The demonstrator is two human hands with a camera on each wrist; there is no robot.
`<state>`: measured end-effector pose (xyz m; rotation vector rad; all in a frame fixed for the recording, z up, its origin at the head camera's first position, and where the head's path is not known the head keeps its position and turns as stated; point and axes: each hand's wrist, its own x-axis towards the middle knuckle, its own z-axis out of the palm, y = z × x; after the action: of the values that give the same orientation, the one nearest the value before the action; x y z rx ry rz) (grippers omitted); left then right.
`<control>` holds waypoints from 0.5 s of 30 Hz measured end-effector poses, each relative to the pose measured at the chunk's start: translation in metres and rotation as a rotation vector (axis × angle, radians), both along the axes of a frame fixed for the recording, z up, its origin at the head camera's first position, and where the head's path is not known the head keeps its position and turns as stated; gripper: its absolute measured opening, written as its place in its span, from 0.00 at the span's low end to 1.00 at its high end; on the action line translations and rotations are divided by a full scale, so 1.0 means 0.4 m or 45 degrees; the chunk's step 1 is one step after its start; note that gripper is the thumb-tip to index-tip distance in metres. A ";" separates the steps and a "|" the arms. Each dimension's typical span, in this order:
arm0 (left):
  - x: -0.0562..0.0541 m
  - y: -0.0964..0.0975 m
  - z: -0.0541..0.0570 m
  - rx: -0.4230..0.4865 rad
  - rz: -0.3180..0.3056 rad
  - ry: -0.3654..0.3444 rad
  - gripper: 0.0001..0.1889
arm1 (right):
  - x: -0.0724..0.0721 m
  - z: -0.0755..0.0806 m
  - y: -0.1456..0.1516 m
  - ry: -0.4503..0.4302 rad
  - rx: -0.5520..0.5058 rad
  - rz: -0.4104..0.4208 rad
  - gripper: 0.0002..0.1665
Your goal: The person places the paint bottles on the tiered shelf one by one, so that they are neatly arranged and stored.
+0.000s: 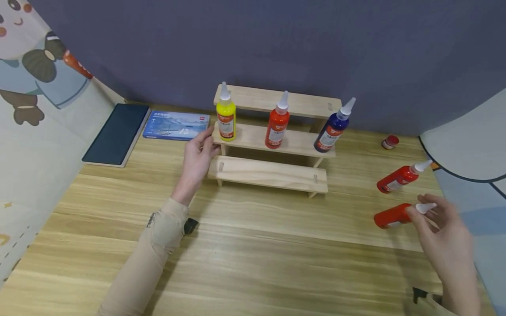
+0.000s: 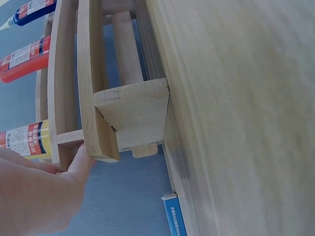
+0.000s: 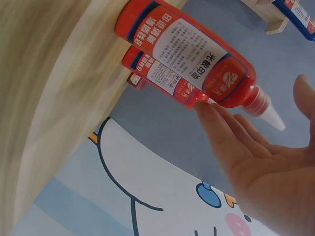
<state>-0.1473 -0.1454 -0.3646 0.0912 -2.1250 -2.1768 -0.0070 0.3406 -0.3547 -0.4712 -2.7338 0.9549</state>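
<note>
A three-tier wooden display stand (image 1: pixel 269 173) stands at the back of the table. My left hand (image 1: pixel 199 153) pinches the left end of its middle tier, with the thumb under the board in the left wrist view. On that tier stand a yellow bottle (image 1: pixel 226 120), a red bottle (image 1: pixel 276 129) and a dark blue bottle (image 1: pixel 331 135), all with white nozzles. At the right, my right hand (image 1: pixel 446 237) is around the nozzle of the nearer red bottle (image 3: pixel 192 54), thumb and fingers spread apart. Just behind stands another red bottle (image 1: pixel 397 179).
Left of the stand lie a blue box (image 1: pixel 175 126) and a dark-covered book (image 1: pixel 116 136). A small red-lidded jar (image 1: pixel 390 141) sits at the back right. A dark blue backdrop (image 1: pixel 253 44) rises behind the table, and printed fabric (image 1: pixel 35 109) lines the left side.
</note>
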 end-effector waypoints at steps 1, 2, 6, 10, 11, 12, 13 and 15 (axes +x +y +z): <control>0.000 0.000 0.000 -0.001 0.001 0.000 0.24 | 0.000 -0.002 0.002 0.000 0.000 0.009 0.35; 0.000 -0.001 0.000 -0.003 0.001 0.000 0.24 | 0.000 -0.004 0.003 0.000 0.004 0.019 0.35; 0.000 -0.002 0.000 -0.006 0.002 0.002 0.24 | -0.001 -0.010 0.010 -0.006 0.010 0.057 0.33; -0.001 -0.002 -0.001 -0.007 0.002 0.003 0.24 | -0.001 -0.015 0.015 -0.015 0.026 0.085 0.32; -0.001 -0.002 -0.001 -0.005 0.001 0.004 0.24 | -0.001 -0.016 0.016 -0.023 0.026 0.085 0.32; -0.001 -0.002 -0.001 -0.005 0.001 0.005 0.24 | -0.001 -0.017 0.016 -0.034 0.029 0.085 0.32; -0.002 -0.002 -0.002 -0.003 0.001 0.005 0.24 | 0.000 -0.018 0.016 -0.038 0.033 0.086 0.32; -0.002 -0.002 -0.003 -0.002 0.001 0.005 0.24 | -0.001 -0.019 0.017 -0.060 0.042 0.084 0.32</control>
<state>-0.1481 -0.1460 -0.3656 0.0871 -2.1246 -2.1730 -0.0072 0.3474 -0.3622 -0.4050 -2.8193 0.9245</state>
